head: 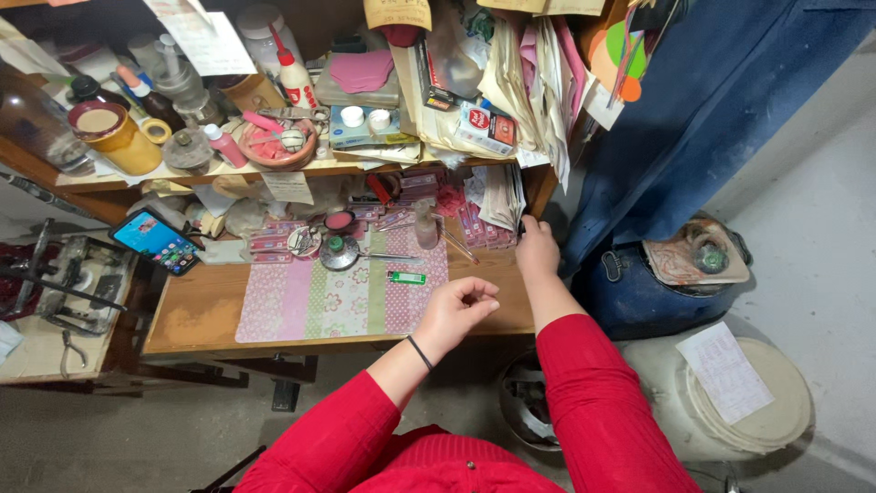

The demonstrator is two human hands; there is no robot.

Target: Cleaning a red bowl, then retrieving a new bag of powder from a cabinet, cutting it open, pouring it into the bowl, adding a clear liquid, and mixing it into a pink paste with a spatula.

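Note:
My left hand (459,309) hovers over the front right of a wooden desk (196,315), fingers curled with the fingertips pinched together; nothing is visible in it. A black band circles that wrist. My right hand (537,248) reaches to the back right of the desk and touches a stack of papers and small packets (497,205) under the shelf; whether it grips anything is hidden. Both sleeves are red. A green lighter (405,277) lies on a pink and green patterned mat (319,306), just left of my left hand.
A smartphone (157,241) with a lit screen rests at the desk's left. A round metal tool (339,253) lies on the mat. The shelf (228,169) above holds jars, bottles, a yellow tin (119,137) and paper piles. A blue cloth (712,100) hangs right, above a dark drum (639,301).

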